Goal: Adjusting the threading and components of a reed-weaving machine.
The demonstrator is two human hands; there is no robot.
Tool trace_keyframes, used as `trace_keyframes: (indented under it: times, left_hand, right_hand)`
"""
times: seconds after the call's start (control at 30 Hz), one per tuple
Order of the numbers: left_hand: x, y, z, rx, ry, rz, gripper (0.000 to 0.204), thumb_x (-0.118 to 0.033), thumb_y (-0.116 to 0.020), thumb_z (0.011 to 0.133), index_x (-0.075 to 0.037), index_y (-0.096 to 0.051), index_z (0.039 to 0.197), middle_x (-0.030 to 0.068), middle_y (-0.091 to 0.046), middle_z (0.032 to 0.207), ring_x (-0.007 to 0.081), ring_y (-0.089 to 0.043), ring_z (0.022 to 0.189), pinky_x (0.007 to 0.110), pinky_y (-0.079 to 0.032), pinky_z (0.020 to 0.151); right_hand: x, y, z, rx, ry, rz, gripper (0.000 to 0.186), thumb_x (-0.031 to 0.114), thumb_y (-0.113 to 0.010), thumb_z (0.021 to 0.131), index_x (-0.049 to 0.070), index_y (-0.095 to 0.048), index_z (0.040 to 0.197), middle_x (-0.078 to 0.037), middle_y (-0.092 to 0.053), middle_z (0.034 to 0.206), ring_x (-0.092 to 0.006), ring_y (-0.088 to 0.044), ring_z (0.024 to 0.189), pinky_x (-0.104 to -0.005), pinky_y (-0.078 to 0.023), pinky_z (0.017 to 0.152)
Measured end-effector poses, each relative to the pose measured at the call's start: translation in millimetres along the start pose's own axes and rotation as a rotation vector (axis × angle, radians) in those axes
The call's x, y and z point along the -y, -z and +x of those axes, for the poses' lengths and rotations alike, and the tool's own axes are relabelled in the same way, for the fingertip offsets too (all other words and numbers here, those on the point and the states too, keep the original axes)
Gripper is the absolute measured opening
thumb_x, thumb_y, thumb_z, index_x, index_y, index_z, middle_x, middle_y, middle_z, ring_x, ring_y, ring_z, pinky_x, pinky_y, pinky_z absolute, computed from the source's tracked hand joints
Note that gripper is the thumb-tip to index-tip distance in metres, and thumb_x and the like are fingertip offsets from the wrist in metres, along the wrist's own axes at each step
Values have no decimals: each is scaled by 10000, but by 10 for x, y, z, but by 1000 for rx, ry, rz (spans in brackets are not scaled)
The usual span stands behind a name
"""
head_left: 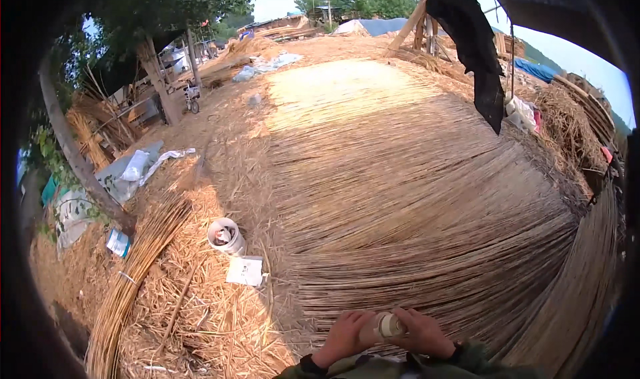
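Low in the view, my left hand (pixel 348 336) and my right hand (pixel 421 332) are closed around a pale, cylindrical roll (pixel 379 328), one at either side of it; what it is made of is unclear. Beneath and beyond them lies a wide spread of long, thin dry reeds (pixel 407 179), shaded near me and sunlit at the far end. An upright bundle of reeds (pixel 587 266) stands at the right.
At left are a reed bundle (pixel 150 242), white bucket (pixel 227 246), white sheet (pixel 244 272), blue-labelled pail (pixel 118 244), tree trunk (pixel 87 166) and small bicycle (pixel 192 100). Black cloth (pixel 483 79) hangs at right beside straw heaps (pixel 560 126).
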State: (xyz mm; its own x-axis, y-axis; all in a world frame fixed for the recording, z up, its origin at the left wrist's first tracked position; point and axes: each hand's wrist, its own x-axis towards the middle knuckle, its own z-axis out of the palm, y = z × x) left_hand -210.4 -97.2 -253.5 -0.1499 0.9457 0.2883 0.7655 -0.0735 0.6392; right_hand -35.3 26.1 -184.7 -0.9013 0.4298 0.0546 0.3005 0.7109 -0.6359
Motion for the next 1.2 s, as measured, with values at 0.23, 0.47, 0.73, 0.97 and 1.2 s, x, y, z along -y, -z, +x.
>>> trace_keyframes:
  times: [0.23,0.47,0.73,0.97,1.2]
  left_hand:
    - [-232,61,-299,-140,192,258,658,-245,-760,574,-59,-536,1163,128,-568,1115,329,-515,1056,405,-425,909]
    - [-153,48,-836,-92,463,263,627,-261,-738,630,-60,-511,1179,121,-569,1095,318,-522,1031,414,-433,867]
    - [348,620,-1388,33,679,117,595,-296,-705,697,-82,-488,1208,135,-582,1065,329,-549,966,404,-448,829]
    - [917,1249,-2159,32,979,174,495,-242,-680,691,-122,-518,1143,107,-589,1005,313,-559,938,427,-450,812]
    - [1401,1659,-2592,3,1022,214,459,-246,-682,700,-116,-528,1112,92,-593,965,299,-579,886,421,-459,775]
  right_hand:
    - [-20,-162,141,198,-22,52,636,276,-761,649,103,-457,1180,-155,-568,982,-343,-584,863,-420,-484,718]
    - [-64,-679,480,384,142,70,667,346,-755,643,65,-460,1170,-161,-591,991,-350,-586,876,-404,-482,720]
    - [-149,-1514,1154,369,27,-187,541,414,-723,660,119,-485,1046,-143,-603,886,-352,-607,784,-454,-485,643]
    - [-254,-2410,2160,347,-5,-234,544,428,-716,670,67,-465,990,-186,-601,849,-379,-595,770,-467,-467,630]
    - [260,-2945,3124,269,-101,-78,594,414,-765,609,8,-504,955,-202,-613,878,-372,-598,846,-427,-472,705]
